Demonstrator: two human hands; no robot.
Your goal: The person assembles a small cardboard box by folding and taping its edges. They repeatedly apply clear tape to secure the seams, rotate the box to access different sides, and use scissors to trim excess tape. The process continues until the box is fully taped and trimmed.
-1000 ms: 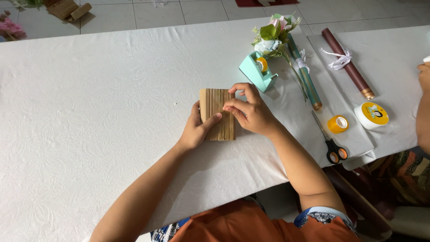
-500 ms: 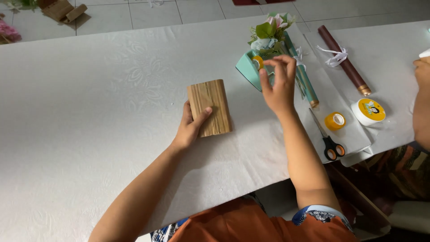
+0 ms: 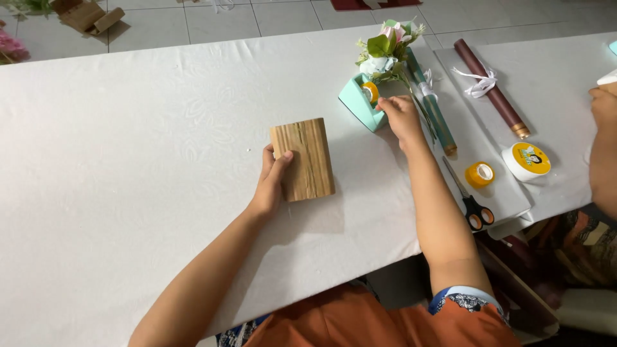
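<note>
A person is sitting at the near edge of a long white surface (image 3: 128, 128), both bare arms reaching out over it. The left hand (image 3: 273, 177) is resting on the left side of a small wood-grain wrapped box (image 3: 303, 159), thumb lying across its top and fingers tucked along its left edge, pinning it flat. The box is lying near the middle of the surface, a tan rectangle with darker streaks running along its length, its covering looking smooth and snug.

The right hand (image 3: 400, 115) is stretching toward the far right, its fingers pinched together at the front of a mint-green tape dispenser (image 3: 360, 103) that carries a yellow-cored roll. Whether a strip of tape is already caught between those fingers is too small to tell. The step in hand appears to be drawing off a piece of tape while the box is being held still; the next move would seem to call for a clean pull and tear against the cutter, with the left hand not letting the box slide.

Just behind the dispenser a small bunch of artificial flowers (image 3: 385, 51) is lying, with a teal paper roll (image 3: 432, 106) and a maroon roll (image 3: 491, 90) beyond. Near the right edge are sitting scissors (image 3: 469, 199), a small yellow tape roll (image 3: 480, 174) and a white tape roll (image 3: 527, 160). Another person's arm (image 3: 601, 148) is showing at the far right.
</note>
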